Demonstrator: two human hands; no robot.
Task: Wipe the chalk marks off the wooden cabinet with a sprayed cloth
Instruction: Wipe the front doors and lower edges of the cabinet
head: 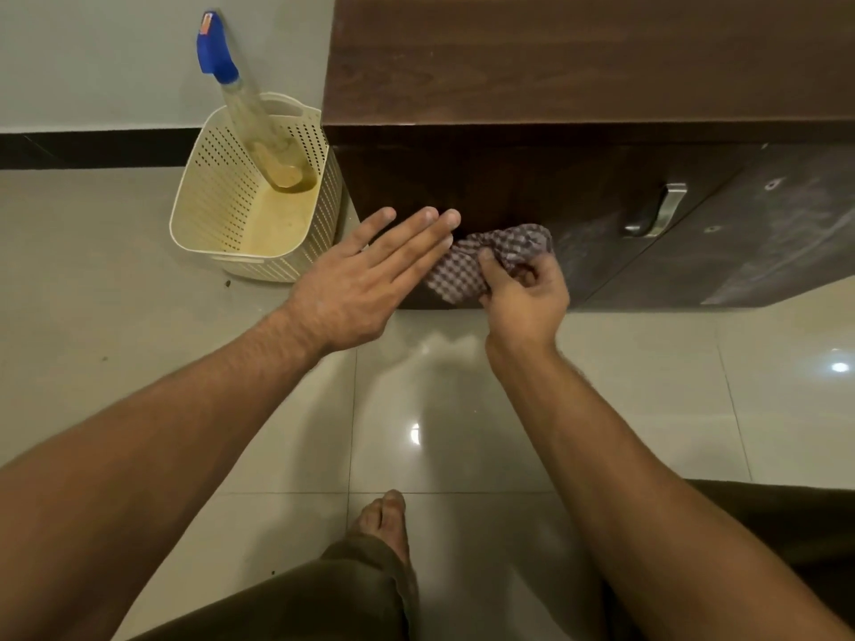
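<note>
Wiping step: your right hand (525,293) grips the bunched cloth (490,256) low by the cabinet (555,62) door; left hand (365,279) flat, grip apart. Next, rub right, over the pale chalk marks (782,215).

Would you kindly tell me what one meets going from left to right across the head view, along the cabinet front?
cream basket → left hand → checked cloth → metal door handle
</note>
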